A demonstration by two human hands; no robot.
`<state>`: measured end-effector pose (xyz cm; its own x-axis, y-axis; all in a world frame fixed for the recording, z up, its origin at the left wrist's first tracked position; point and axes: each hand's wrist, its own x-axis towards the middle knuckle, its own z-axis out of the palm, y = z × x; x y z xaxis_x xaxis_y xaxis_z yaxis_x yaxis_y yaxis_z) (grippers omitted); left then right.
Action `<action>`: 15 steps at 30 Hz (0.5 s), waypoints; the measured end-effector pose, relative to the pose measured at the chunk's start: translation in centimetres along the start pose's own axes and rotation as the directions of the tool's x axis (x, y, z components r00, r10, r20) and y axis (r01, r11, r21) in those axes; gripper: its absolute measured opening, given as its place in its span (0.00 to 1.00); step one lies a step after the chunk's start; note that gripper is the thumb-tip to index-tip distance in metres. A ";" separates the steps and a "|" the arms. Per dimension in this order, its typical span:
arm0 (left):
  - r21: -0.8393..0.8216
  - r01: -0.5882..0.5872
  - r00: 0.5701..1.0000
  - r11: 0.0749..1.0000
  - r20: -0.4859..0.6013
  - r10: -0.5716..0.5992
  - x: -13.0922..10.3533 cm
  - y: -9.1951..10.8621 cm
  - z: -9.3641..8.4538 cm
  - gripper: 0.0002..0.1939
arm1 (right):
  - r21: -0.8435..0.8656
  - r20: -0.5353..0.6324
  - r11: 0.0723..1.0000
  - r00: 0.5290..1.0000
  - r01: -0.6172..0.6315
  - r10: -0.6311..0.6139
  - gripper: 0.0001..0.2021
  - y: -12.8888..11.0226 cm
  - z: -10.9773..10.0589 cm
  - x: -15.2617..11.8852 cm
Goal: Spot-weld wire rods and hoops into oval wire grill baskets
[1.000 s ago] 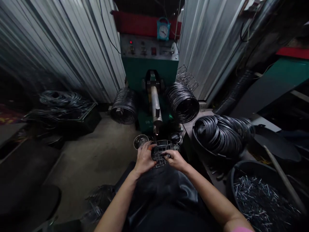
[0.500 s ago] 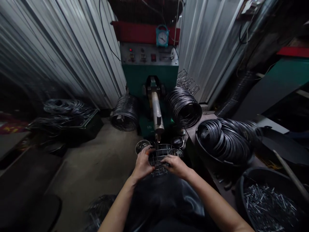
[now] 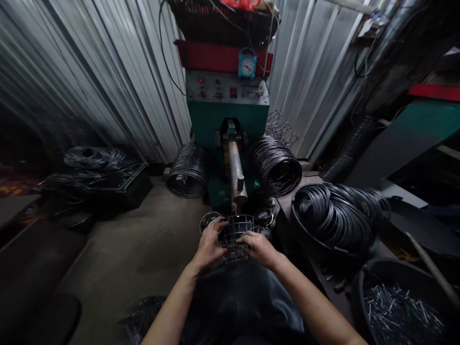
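Note:
A round wire basket [image 3: 235, 234] of thin metal rods sits under the tip of the welding machine's arm [image 3: 237, 179]. My left hand [image 3: 210, 242] grips its left side, thumb low and fingers on the upper edge. On the near right side, my right hand [image 3: 257, 245] pinches the basket with curled fingers; whether a loose rod is also between them I cannot tell. The electrode tip [image 3: 237, 211] meets or nearly meets the basket's far edge. Part of the basket is hidden behind my hands.
Wire ring coils [image 3: 187, 172] hang left of the green machine [image 3: 226, 112], and more coils [image 3: 278, 165] hang right. A tub of wire rings [image 3: 334, 215] and a bucket of short rods [image 3: 402, 306] stand at the right. A dark crate [image 3: 118, 194] lies left.
The camera view has shifted slightly, so the machine appears lower. The basket has turned or tilted a little under the electrode, and both hands keep their hold.

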<state>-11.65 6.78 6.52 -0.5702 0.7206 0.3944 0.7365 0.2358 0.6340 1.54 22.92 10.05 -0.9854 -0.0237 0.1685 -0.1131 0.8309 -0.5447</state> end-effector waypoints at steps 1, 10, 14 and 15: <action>0.001 -0.007 1.000 1.000 0.000 0.007 0.2 -0.1 0.0 0.34 | -0.002 -0.001 1.000 1.000 -0.002 0.002 0.15 0.0 -0.1 0.1; 0.006 0.052 0.999 0.999 0.013 -0.052 2.5 -0.4 0.1 0.32 | -0.057 -0.016 0.998 0.999 -0.033 0.032 0.13 0.5 -1.4 2.1; 0.008 0.080 0.997 0.997 -0.003 -0.080 2.4 -0.1 0.3 0.32 | -0.082 -0.015 0.995 0.998 -0.054 0.053 0.17 0.7 -1.3 1.7; 0.013 0.084 0.996 0.996 -0.010 -0.084 2.4 0.0 0.3 0.32 | -0.095 -0.012 0.994 0.998 -0.061 0.060 0.18 0.8 -1.2 1.7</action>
<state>-12.92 8.72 7.27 -0.6336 0.6915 0.3469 0.6909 0.3040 0.6559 -0.12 24.20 10.91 -0.9888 0.0333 0.1456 -0.0401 0.8800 -0.4732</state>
